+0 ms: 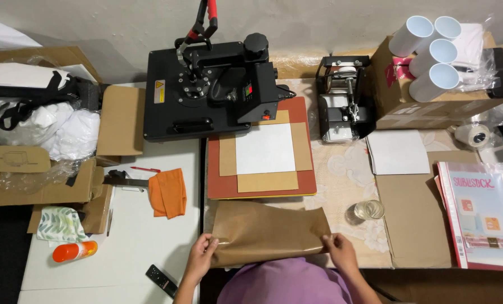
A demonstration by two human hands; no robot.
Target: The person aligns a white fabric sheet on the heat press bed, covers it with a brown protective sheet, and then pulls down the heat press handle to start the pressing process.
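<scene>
two hands on the brown sheet

we pinch the brown paper sheet (269,233) at its near corners, left hand (201,254) and right hand (338,251) closed on it. the white sheet (265,148) already lies on the press platen (261,186); the heat press (206,84) stands swung aside, so covering and pressing seem left.

The brown paper sheet (268,233) is wide, glossy and slightly creased. It lies flat near the table's front edge, at 6 o'clock from the red platen (220,183).

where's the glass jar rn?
Head view, right of centre: the glass jar stands on the patterned tablecloth, beside the brown sheet, just above the right hand.
</scene>
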